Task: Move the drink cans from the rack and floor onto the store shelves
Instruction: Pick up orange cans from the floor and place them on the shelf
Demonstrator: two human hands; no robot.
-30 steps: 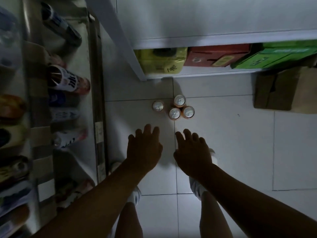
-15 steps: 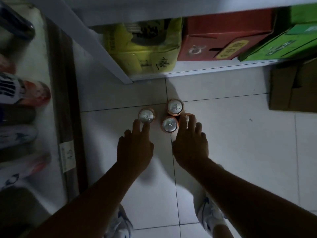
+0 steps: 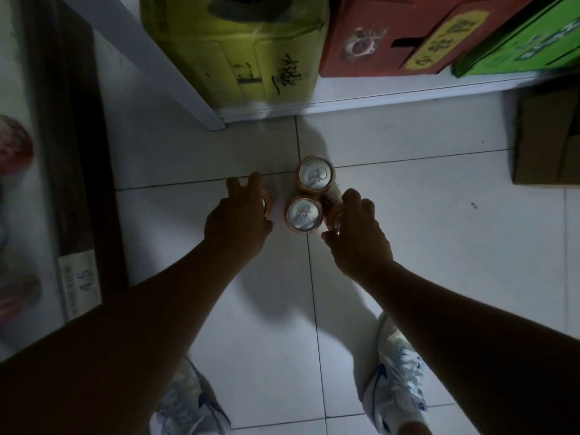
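Observation:
Several orange drink cans stand upright on the white tiled floor. My left hand (image 3: 240, 219) covers the leftmost can (image 3: 266, 201) from above, fingers curled round it; only its right edge shows. My right hand (image 3: 357, 235) grips the rightmost can (image 3: 333, 211), which tilts a little and is mostly hidden under my fingers. Between my hands stands a free can (image 3: 304, 215), and a second free can (image 3: 316, 175) stands just behind it.
A low white shelf (image 3: 376, 100) ahead holds a yellow carton (image 3: 238, 51), a red carton (image 3: 392, 36) and a green carton (image 3: 527, 42). A brown cardboard box (image 3: 546, 136) sits on the floor at right. A dark rack edge with a price tag (image 3: 80, 282) runs along the left. My shoes (image 3: 398, 381) are below.
Both hands moved forward and down from hovering over the floor onto the outer cans and curled round them. The view came closer to the floor.

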